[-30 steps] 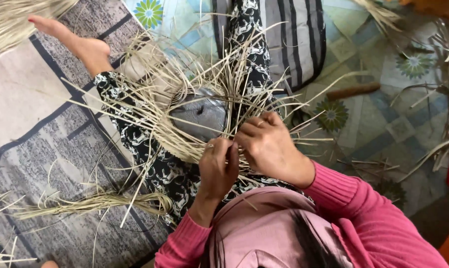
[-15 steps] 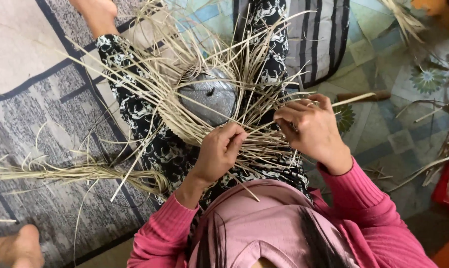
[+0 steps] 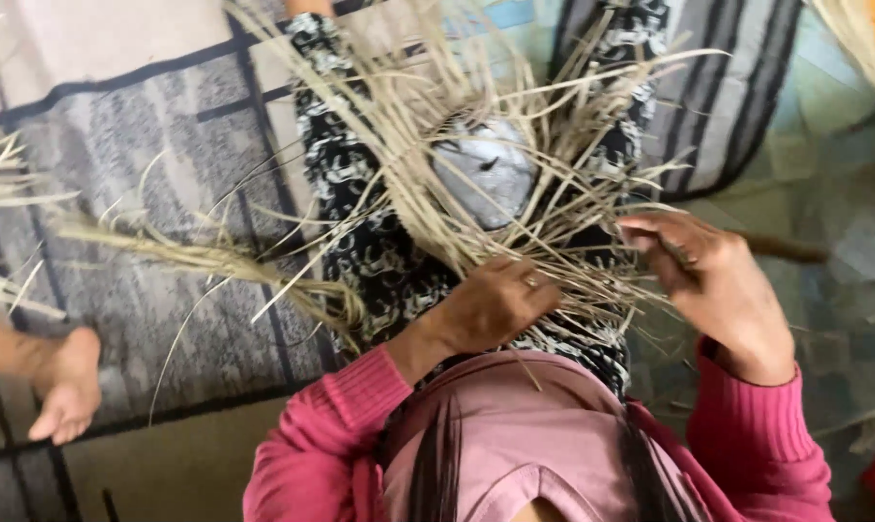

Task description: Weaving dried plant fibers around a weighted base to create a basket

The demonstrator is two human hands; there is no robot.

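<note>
While our left hand point(image 3: 491, 307) presses curled fingers onto the straw weave point(image 3: 515, 232) at 6 o'clock of the grey mould point(image 3: 484, 172), our right hand point(image 3: 713, 280) pinches a few strands point(image 3: 602, 280) at the weave's 4 o'clock edge, fingers together on them. Weave sits on our lap over patterned trousers point(image 3: 360, 222), centre frame. Loose straw bundle point(image 3: 186, 256) lies at 9 o'clock on the rug point(image 3: 118, 164). Another person's foot point(image 3: 65, 387) shows at 8 o'clock.

The woven straw piece point(image 3: 515, 203) lay on the lap. Its loose pale strands radiated outward around a grey centre.
</note>
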